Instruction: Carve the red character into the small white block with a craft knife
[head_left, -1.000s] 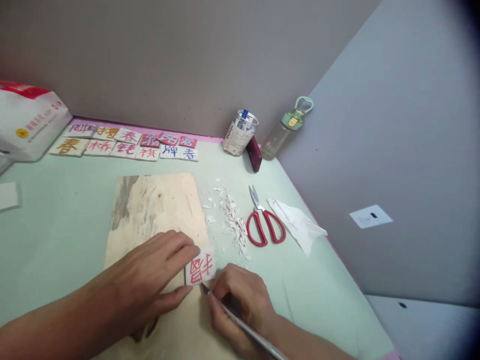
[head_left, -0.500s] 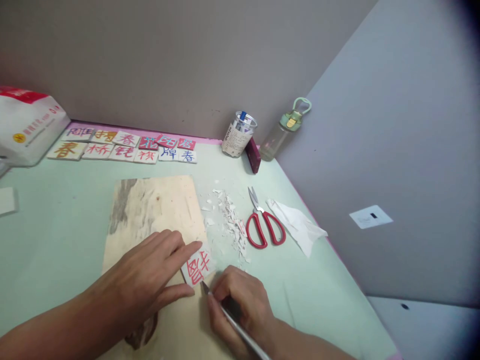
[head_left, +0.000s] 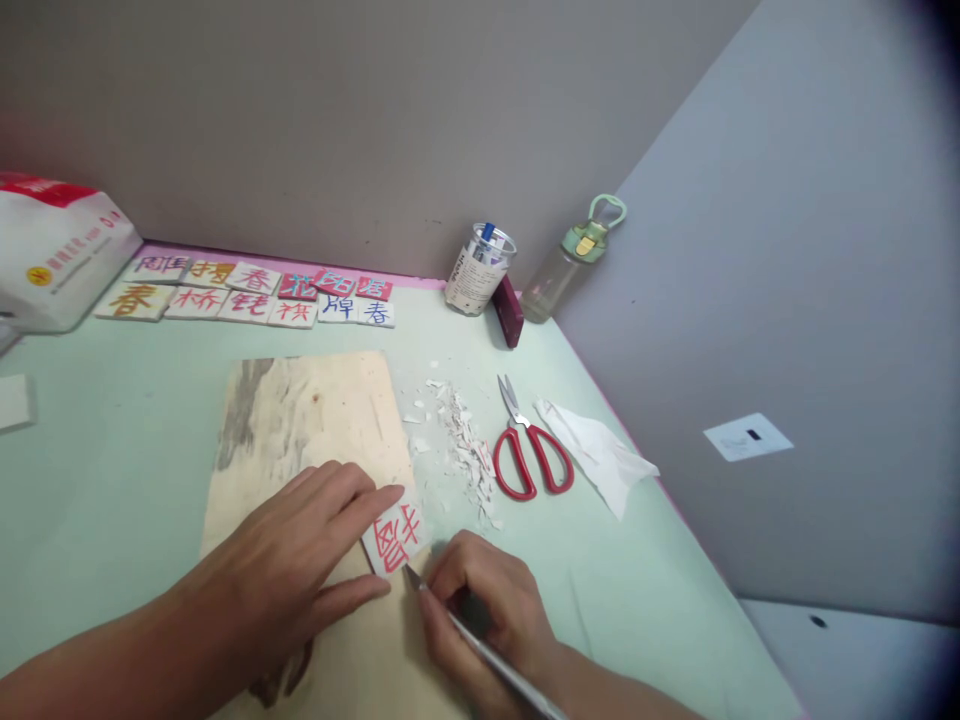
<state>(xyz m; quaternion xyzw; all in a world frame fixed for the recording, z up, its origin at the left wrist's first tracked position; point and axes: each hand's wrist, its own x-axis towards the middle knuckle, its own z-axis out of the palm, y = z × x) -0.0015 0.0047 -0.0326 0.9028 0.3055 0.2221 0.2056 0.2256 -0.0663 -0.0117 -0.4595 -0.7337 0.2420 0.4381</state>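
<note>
A small white tile with a red character lies tilted on the wooden board, near its right edge. My left hand grips it, index finger along the top corner and thumb at the lower left edge. In my right hand is a slim metal craft knife, held like a pen. Its dark tip meets the tile's lower right edge, close to the red strokes. Palm and curled fingers hide part of the knife's handle.
White shavings lie right of the board, beside red-handled scissors and a crumpled tissue. Farther back stand a tin can, a dark red case and a water bottle. Several character tiles line the table's back edge.
The view shifts very slightly. Both hands, the tile and the craft knife keep almost the same places, with the knife tip still at the tile's edge.
</note>
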